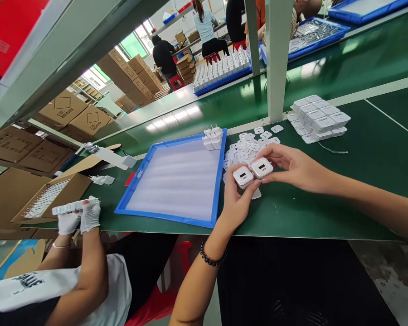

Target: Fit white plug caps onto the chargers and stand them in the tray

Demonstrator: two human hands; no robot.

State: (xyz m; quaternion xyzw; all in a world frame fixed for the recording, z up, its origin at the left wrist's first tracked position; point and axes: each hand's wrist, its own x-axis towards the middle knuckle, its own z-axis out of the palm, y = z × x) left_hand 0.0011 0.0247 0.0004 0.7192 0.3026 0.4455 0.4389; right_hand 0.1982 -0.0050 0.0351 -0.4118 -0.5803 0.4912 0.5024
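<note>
My left hand (pixel 237 199) is closed around a white charger (pixel 243 175), its port face turned up toward me. A second white charger (pixel 262 168) is pinched between the thumb and fingers of my right hand (pixel 285 168). The two chargers are side by side over the bench; whether they touch, I cannot tell. Just behind my hands lies a loose pile of small white rounded-square pieces (pixel 244 147). Left of the pile is a blue-rimmed tray (pixel 170 221) with a white lining, and a small cluster of white chargers (pixel 212 138) stands in its far right corner.
Stacked white squares (pixel 321 117) sit at the back right of the green bench (pixel 326 203). A grey post (pixel 275 63) rises behind the pile. At the left, a co-worker's gloved hands (pixel 88 216) hold a white row of pieces beside a cardboard box (pixel 54 199).
</note>
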